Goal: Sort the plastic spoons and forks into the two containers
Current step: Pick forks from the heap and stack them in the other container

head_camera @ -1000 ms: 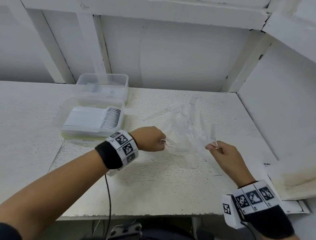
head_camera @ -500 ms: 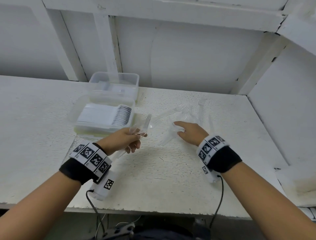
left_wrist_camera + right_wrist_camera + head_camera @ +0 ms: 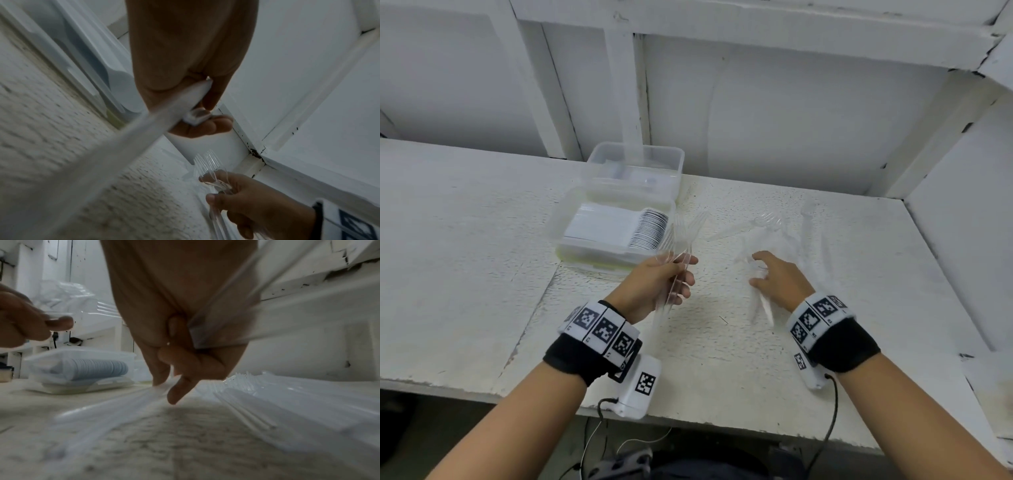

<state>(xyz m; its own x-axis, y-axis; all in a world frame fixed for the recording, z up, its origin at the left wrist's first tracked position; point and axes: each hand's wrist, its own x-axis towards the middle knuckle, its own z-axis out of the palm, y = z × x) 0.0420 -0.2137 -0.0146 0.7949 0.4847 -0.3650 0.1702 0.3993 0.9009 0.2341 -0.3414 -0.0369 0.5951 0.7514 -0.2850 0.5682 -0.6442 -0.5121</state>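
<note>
My left hand [image 3: 681,274] grips a few clear plastic forks [image 3: 679,233] by their handles, tines pointing up and away, just right of the near container [image 3: 571,246]. In the left wrist view the handles [image 3: 123,146] run blurred through that hand [image 3: 205,120]. My right hand [image 3: 760,270] is low over the loose pile of clear cutlery [image 3: 774,229] and holds several forks [image 3: 207,162], their handles [image 3: 765,306] sticking back under the wrist. In the right wrist view one finger of that hand [image 3: 174,386] points down at the table beside the pile [image 3: 257,386].
The near clear container holds a tight row of stacked spoons [image 3: 650,228]. A second clear container [image 3: 674,154] stands behind it against the white wall. The white tabletop [image 3: 465,240] is boxed in by walls at the back and right; its front edge runs below my wrists.
My left hand has drawn back to the left with forks in it, toward the near container. My right hand has moved forward onto the pile and gathered forks.
</note>
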